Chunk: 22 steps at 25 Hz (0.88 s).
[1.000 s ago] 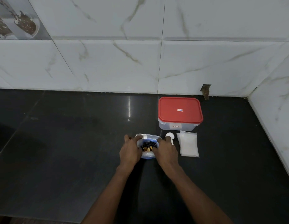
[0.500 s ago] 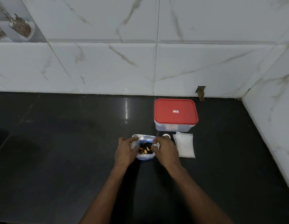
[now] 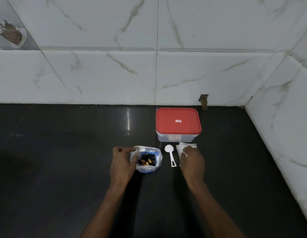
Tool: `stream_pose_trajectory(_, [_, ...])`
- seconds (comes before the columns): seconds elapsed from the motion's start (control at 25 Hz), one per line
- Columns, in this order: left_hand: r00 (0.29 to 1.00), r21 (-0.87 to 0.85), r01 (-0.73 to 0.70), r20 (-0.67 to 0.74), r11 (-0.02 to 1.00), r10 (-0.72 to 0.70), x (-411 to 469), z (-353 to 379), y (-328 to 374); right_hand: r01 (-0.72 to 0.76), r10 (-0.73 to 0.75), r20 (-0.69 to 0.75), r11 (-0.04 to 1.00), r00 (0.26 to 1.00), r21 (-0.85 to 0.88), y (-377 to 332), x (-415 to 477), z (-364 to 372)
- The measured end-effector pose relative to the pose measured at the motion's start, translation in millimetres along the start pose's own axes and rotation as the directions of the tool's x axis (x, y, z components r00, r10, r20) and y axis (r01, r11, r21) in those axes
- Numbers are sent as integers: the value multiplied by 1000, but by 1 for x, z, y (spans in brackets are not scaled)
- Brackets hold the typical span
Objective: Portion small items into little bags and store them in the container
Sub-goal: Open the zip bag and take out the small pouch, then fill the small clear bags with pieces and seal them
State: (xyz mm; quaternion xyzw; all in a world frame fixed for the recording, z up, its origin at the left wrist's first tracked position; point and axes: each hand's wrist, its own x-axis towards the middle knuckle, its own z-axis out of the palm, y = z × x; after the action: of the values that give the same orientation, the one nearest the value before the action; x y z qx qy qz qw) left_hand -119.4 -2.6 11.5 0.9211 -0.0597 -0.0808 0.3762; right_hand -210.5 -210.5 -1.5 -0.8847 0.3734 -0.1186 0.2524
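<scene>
My left hand (image 3: 122, 162) pinches the rim of the supply bag (image 3: 157, 154), thumb at the plastic and fingers curled over the edge, holding the mouth wide. My right hand (image 3: 192, 160) is down on the stack of little bags (image 3: 190, 145), fingers bent onto the top one. Blur smears them, so I cannot tell whether I've got one pinched.

The small items (image 3: 147, 159), dark bits with a few orange ones, sit heaped in the supply bag, in front of the container (image 3: 164, 137) and off its left corner. The little bags lie just in front of the container's right half. The white scoop (image 3: 170, 155) lies between, bowl towards the container, handle towards me.

Doing this well, I reckon, means peeling off one bag only. Thin plastic clings, so I'd slide the top sheet sideways with a fingertip before lifting rather than grab the pile. The left hand should hold steady, since that soft bag could slump and spill. The container's red lid (image 3: 178, 121) is on and will need opening before anything gets stored.

Everything sits on a glossy black countertop (image 3: 63, 152), with a streak of light left of the container. Behind the container rises a white marbled tiled wall (image 3: 97, 74), with a small ragged hole (image 3: 204, 100) just beyond the right rear corner.
</scene>
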Motion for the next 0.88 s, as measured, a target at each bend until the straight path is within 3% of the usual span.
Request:
stream_pose_trajectory(0.12, [998,-43,-15,-69,999,12,-14,6,5,-118,131,100,985,986,-123,24,13,1])
stream_pose_trajectory(0.2, [995,-55,-18,-95,998,12,-21,12,10,-71,101,153,979,983,-189,21,12,13])
stream_pose_trajectory(0.28, [990,-104,-23,-139,994,9,-24,15,18,-18,46,114,973,992,-229,22,10,19])
stream_pose_trajectory(0.4, [985,-223,-43,-170,974,4,-29,13,33,-73,82,49,985,995,-159,33,10,10])
stream_pose_trajectory(0.48, [999,-323,-14,-48,946,-1,-33,13,46,-18,18,-24,1000,1000,-16,37,4,1])
stream_pose_trajectory(0.56, [992,-464,85,126,882,-30,-31,15,63,225,-212,-143,971,967,81,35,-11,-6])
stream_pose_trajectory(0.68, [942,-592,237,333,770,-33,-20,14,90,604,-592,-230,796,772,-21,35,-28,-8])
stream_pose_trajectory(0.76, [907,-545,241,421,803,14,-13,11,98,677,-668,-239,734,705,-52,33,-31,-7])
stream_pose_trajectory(0.88, [867,-430,234,498,872,13,-7,8,94,682,-669,-202,731,715,-5,28,-31,-9])
